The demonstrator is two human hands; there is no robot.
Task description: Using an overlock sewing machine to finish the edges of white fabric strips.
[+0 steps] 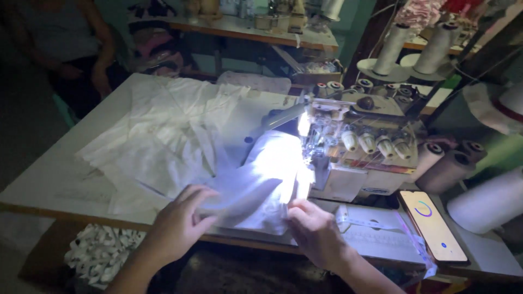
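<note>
In the head view, the person's left hand [182, 220] is lying open, fingers spread and palm down, pressing flat on a piece of thin white woven fabric [256, 185] at the near edge of the pale wooden sewing table [49, 179]. The right hand [315, 231] is resting just beside it, its fingertips [291, 207] pinching the near edge of the same white fabric close to the front of the machine. The fabric is running from both hands up under the needle area of a cream-coloured overlock sewing machine [359, 147], where a small bright lamp is washing the cloth out in glare, so the exact spot under the presser foot cannot be made out. To the left of the hands, a loose pile of white cut cloth pieces [169, 130] is spreading over the table top. To the right of the machine, a smartphone with a lit screen [433, 226] is lying flat on the table, and a white measuring tape [376, 223] is lying between it and the right hand. Large pale thread cones [436, 49] are standing behind the machine, and more are lying on their sides to its right. At the far left another person's arm [101, 60] is showing in the dark, well apart from the work.
</note>
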